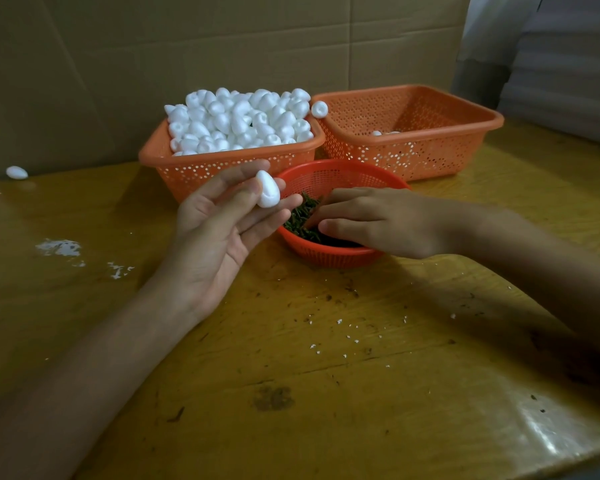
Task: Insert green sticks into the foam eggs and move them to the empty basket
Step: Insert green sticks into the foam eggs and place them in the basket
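My left hand (219,223) is palm up and pinches a white foam egg (268,189) between thumb and fingertips, just left of the round red basket (329,252). That basket holds a heap of green sticks (302,218). My right hand (371,220) reaches into it, fingers down among the sticks; whether it holds one is hidden. Behind stands an orange basket (222,164) piled high with foam eggs (239,119). To its right, a second orange basket (430,147) shows only a couple of white eggs (385,133) at its bottom.
One foam egg (319,108) sits on the rims between the two orange baskets. Another lies loose (16,172) at the table's far left. Foam crumbs and dark specks dot the yellow wooden table (326,358). A cardboard wall (187,46) closes the back.
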